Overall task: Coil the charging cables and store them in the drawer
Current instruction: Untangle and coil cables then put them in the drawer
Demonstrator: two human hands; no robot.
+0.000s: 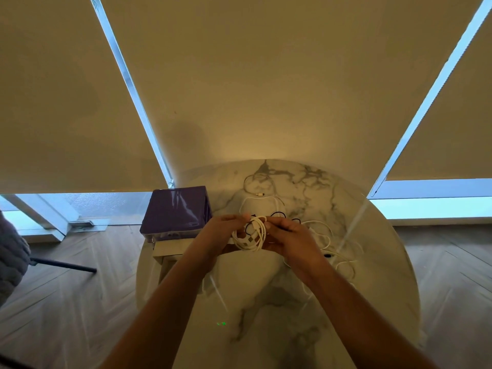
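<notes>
Both my hands hold a white charging cable [251, 234] wound into a loose coil above the round marble table [266, 302]. My left hand [223, 230] grips the coil's left side, and my right hand [288, 235] grips its right side. A thin black cable [278, 214] loops just behind my fingers. More white cables [327, 243] lie tangled on the table under and to the right of my right hand, and another white cable [259, 194] lies farther back. A purple drawer box [175, 213] stands at the table's left edge, with a white drawer [166, 249] pulled out below it.
Large beige roller blinds [266, 89] cover the windows behind the table. Wooden herringbone floor [80, 288] surrounds the table. A grey knitted chair [12, 262] with a dark leg stands at the far left.
</notes>
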